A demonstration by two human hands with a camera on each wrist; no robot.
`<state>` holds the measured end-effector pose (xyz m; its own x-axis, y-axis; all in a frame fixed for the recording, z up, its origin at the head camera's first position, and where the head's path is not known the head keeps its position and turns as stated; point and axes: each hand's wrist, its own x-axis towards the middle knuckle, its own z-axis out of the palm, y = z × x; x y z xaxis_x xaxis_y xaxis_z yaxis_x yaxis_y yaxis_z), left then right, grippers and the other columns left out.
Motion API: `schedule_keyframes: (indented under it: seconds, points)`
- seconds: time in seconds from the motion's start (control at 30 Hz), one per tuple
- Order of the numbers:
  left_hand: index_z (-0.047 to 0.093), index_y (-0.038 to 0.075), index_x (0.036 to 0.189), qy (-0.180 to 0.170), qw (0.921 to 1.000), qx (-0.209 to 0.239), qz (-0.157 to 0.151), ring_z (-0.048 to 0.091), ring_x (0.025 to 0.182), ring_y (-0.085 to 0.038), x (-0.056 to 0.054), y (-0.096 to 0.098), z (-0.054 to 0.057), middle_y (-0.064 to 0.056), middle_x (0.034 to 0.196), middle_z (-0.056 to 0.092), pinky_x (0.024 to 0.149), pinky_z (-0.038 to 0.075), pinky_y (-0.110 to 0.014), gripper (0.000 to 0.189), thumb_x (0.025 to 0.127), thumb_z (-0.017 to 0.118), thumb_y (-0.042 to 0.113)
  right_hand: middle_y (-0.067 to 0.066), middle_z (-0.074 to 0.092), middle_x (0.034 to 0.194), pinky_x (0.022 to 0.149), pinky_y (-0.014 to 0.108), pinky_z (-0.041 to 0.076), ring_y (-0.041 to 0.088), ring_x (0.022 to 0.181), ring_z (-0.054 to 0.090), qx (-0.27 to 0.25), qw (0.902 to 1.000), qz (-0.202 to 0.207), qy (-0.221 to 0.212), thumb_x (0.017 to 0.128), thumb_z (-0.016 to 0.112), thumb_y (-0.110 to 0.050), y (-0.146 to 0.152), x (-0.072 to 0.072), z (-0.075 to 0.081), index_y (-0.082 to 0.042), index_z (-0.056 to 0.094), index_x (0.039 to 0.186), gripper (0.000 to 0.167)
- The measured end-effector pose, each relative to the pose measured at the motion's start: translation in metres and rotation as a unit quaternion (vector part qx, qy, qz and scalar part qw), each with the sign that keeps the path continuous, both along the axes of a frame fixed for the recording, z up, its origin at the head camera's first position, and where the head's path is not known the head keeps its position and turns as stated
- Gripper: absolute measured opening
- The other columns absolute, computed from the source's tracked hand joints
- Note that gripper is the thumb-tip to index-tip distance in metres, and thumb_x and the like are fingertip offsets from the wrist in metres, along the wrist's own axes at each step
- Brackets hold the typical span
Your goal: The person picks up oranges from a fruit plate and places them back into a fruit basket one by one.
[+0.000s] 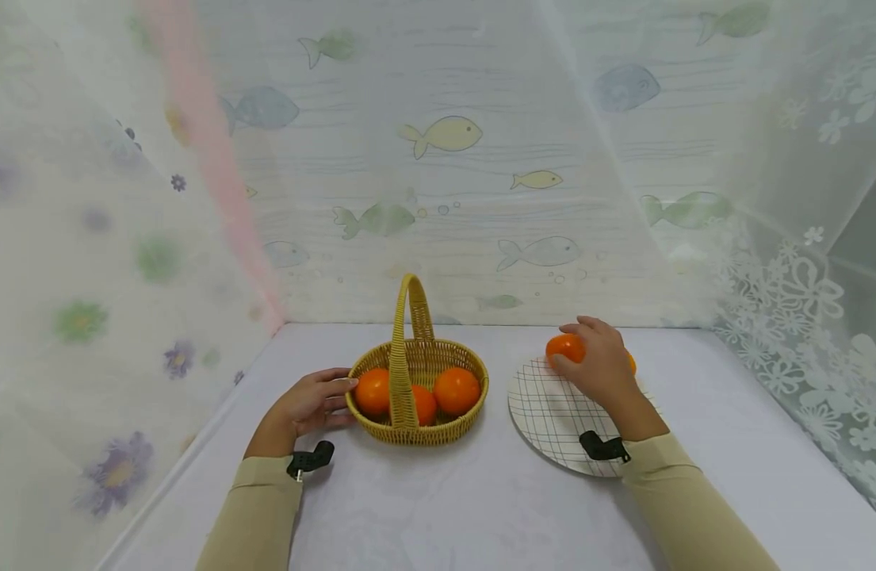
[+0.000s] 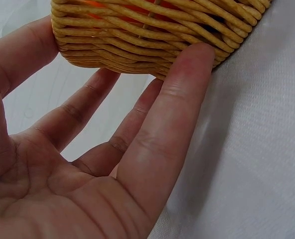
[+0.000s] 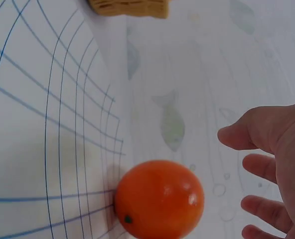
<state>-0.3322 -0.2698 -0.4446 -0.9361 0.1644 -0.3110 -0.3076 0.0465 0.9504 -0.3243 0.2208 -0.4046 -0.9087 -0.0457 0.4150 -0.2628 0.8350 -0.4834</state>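
Note:
A yellow wicker basket (image 1: 438, 434) with a tall handle holds several oranges (image 1: 457, 391). My left hand (image 1: 312, 406) touches the basket's left side, its fingers extended; in the left wrist view the fingertips (image 2: 191, 62) rest on the woven wall. To the right, my right hand (image 1: 600, 363) hovers over the far part of a white plate (image 1: 562, 428) with a grid pattern. One orange (image 1: 564, 347) shows left of that hand, another (image 1: 631, 362) is partly hidden behind it. In the right wrist view, a gap separates the spread fingers from an orange (image 3: 160, 199) on the plate.
A white cloth (image 1: 438, 507) covers the table. Behind it hangs a sheer curtain (image 1: 452, 198) with printed fish, and a flowered curtain (image 1: 124, 317) borders the left side. White lace flowers (image 1: 801, 317) edge the netting at the right.

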Motion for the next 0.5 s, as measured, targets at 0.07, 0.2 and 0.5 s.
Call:
schedule_keyframes:
  seconds: [0.07,0.2,0.5]
  points:
    - [0.042,0.008,0.155,0.001,1.0,-0.002,0.001,0.07,0.111,-0.025,0.0,0.0,-0.001,-0.019,0.146,0.056,0.094,0.06,-0.051,0.065,0.1,0.071,0.029,0.023,0.045,0.155,0.107,0.075,0.04,0.054,0.141,0.036,-0.009,0.9999,-0.01,-0.001,0.091,0.075,-0.024,0.004,-0.001,-0.001,-0.007,0.065,0.133,0.046]
    - [0.045,0.009,0.153,0.001,1.0,0.0,0.007,0.07,0.11,-0.025,0.0,0.001,-0.001,-0.019,0.144,0.058,0.093,0.061,-0.05,0.062,0.099,0.072,0.028,0.025,0.044,0.156,0.108,0.076,0.037,0.057,0.14,0.036,-0.025,0.9994,-0.023,-0.004,0.091,0.077,-0.025,0.011,-0.004,-0.005,-0.007,0.064,0.135,0.05]
    - [0.045,0.008,0.152,-0.002,1.0,0.004,0.009,0.07,0.109,-0.024,-0.001,0.002,-0.002,-0.018,0.142,0.059,0.093,0.061,-0.051,0.064,0.098,0.073,0.028,0.028,0.036,0.16,0.106,0.079,0.036,0.062,0.14,0.031,-0.023,0.9975,-0.055,-0.038,0.09,0.078,-0.037,0.027,-0.012,-0.016,-0.007,0.057,0.143,0.064]
